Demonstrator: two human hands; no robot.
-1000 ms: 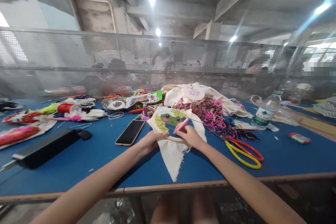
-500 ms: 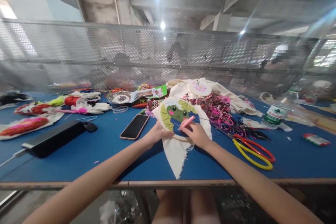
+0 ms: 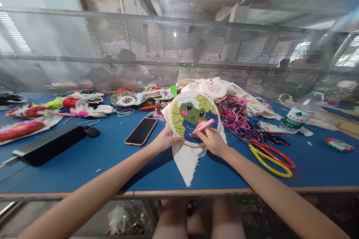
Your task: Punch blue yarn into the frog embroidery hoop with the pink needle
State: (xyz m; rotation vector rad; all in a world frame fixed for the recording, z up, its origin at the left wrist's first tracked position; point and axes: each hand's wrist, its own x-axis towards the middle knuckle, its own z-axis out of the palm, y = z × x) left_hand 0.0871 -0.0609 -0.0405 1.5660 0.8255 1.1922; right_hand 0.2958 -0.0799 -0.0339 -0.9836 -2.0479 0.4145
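The hoop (image 3: 192, 144) has tipped up over the last second — its frog embroidery (image 3: 193, 113) now faces the person more squarely, which probably makes the blue patch (image 3: 186, 131) easier to see for close work. The left hand (image 3: 165, 140) holds the hoop's lower left edge; the right hand's (image 3: 215, 142) grip is closed round a pink tool (image 3: 206, 124), its tip at that patch. The hoop sits in front of the yarn (image 3: 233, 114), between phone (image 3: 141, 131) and scissors (image 3: 287, 174) — whether it touches the worktop (image 3: 106, 153) cannot be told.
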